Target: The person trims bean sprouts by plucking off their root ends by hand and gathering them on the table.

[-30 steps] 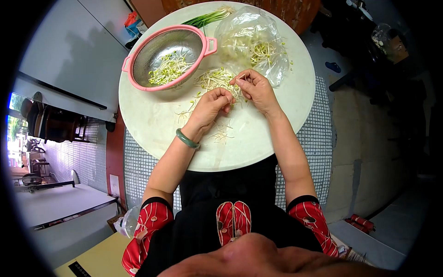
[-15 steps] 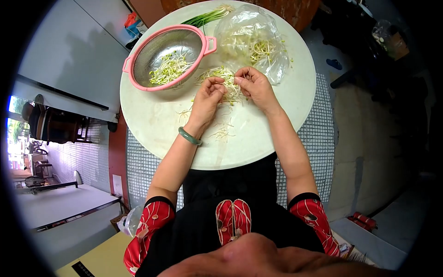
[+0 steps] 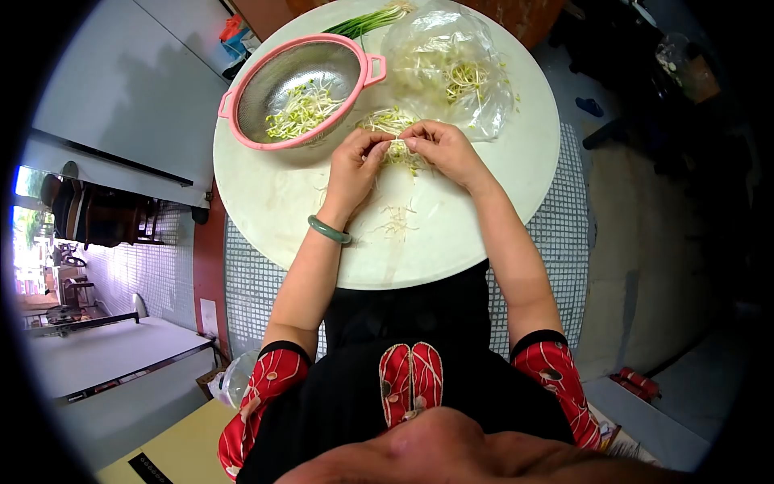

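"Two hands are close together over the surface (image 3: 451, 242); what do we see in them?"

"We see a pale sprout (image 3: 397, 140) between them; our left hand (image 3: 351, 168) pinches it with thumb and forefinger, and our right hand (image 3: 448, 153) pinches it from the other side, its fingers pressed together at the tips; the fingertips nearly meet, and the sprout's far ends are too small for us to make out."

"And the rest of the sprouts?"

"We have a loose pile (image 3: 390, 121) on the surface, just beyond our fingers and partly under them; more sprouts (image 3: 305, 111) lie inside the pink-rimmed strainer (image 3: 262, 89), to the left of the pile; a further clump (image 3: 466, 82) shows through the clear plastic bag (image 3: 435, 36), to the right."

"Anything nearer to us?"

"Thin, pale strands (image 3: 396, 223) lie scattered on the surface, on our side of the hands; we wear a green bangle (image 3: 329, 230) on the left wrist."

"And at the far edge?"

"Green onions (image 3: 367, 22) lie there, behind the strainer and the bag, their pale root ends towards the right; the surface itself is round and whitish."
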Motion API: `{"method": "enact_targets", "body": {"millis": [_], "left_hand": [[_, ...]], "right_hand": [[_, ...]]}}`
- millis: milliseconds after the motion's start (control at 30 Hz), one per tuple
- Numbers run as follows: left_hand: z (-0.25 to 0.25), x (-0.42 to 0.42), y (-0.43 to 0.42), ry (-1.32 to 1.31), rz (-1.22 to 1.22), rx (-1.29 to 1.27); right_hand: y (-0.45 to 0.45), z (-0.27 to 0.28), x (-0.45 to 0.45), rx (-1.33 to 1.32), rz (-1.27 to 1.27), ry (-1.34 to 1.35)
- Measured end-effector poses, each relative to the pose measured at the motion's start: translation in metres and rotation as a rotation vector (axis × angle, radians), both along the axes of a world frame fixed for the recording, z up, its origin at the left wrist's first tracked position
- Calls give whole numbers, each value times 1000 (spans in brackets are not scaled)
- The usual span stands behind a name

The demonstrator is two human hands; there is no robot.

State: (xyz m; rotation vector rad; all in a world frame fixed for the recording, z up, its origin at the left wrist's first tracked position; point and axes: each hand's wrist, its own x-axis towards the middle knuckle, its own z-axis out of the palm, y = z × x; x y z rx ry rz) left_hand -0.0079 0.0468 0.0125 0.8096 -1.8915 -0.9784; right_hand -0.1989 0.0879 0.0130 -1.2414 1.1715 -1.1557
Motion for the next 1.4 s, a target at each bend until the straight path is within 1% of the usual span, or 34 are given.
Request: {"method": "enact_targets", "body": {"millis": [100, 200, 300, 400, 433, 467, 500, 533, 600, 700, 800, 900, 933, 1033, 1133, 1233, 1267, 1333, 1367, 1400], "left_hand": [[-4, 0, -1, -44, 16, -52], [-5, 0, -1, -84, 53, -103], [-1, 1, -2, 12, 115, 29], [-11, 13, -13, 162, 99, 202], [-12, 16, -15, 208, 80, 256], [-13, 19, -13, 212, 94, 229], [-9, 25, -9, 88, 87, 190], [-2, 33, -3, -35, 81, 149], [9, 49, 8, -313, 47, 27], [15, 59, 16, -575, 45, -152], [13, 53, 6, -441, 135, -261], [17, 36, -8, -494, -3, -488], [17, 31, -10, -573, -46, -532], [3, 20, -17, -611, -56, -604], [3, 23, -21, -589, -4, -511], [10, 29, -22, -271, -68, 41], [-2, 33, -30, -129, -136, 339], [14, 33, -30, 93, -280, 595], [20, 33, -30, 205, -352, 722], [20, 30, -29, 267, -369, 771]], "right_hand": [[1, 0, 1, -33, -24, -10], [-1, -5, 1, 3, 15, 46], [1, -2, 2, -2, 71, 69], [5, 14, -5, 147, 28, -173], [4, 13, -8, 141, 27, -340], [1, 10, -13, 134, 25, -505], [-1, 6, -18, 127, 24, -670], [-2, 4, -21, 122, 52, -731], [-5, 2, -23, 155, 40, -764], [-2, 6, -18, 204, 11, -736], [-4, 4, -14, 177, 41, -682], [-2, 3, -13, 167, 42, -671], [-1, 4, -12, 168, 34, -662], [-2, 2, -13, 155, 49, -663], [-2, -1, -14, 160, 53, -666], [-1, 5, -10, 176, 45, -655], [-1, 6, -9, 182, 46, -642], [-4, 8, -8, 197, 87, -612], [-7, 11, -7, 208, 112, -504], [-9, 18, -3, 218, 133, -400]]}}
